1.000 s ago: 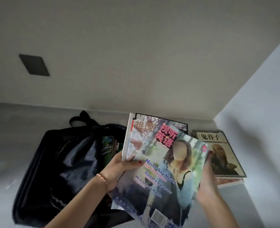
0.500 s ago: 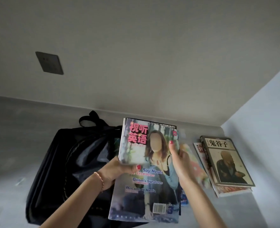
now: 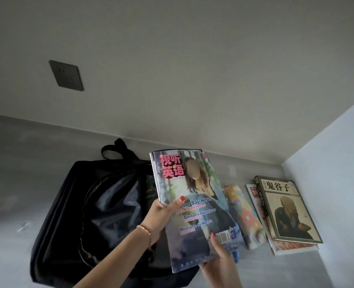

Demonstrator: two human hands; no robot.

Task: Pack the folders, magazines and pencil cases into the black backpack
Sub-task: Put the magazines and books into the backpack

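Observation:
The black backpack (image 3: 101, 204) lies flat on the grey surface at the left, its flap unzipped. Both hands hold a stack of magazines (image 3: 194, 206) above its right side; the top cover shows a woman and pink Chinese letters. My left hand (image 3: 161, 213) grips the stack's left edge, thumb on the cover. My right hand (image 3: 217, 256) holds the stack's near bottom corner. A colourful patterned pencil case (image 3: 244, 217) lies just right of the stack. Further right rests a pile of magazines and books (image 3: 284, 213).
The surface ends at a back wall with a dark socket plate (image 3: 66, 75) and at a side wall (image 3: 338, 163) close to the right of the pile. A strap loop (image 3: 118, 148) sticks out behind the backpack.
My right hand slid from the stack's upper right edge down to its near bottom corner. The two magazines are now squared together, and the pencil case has come into sight.

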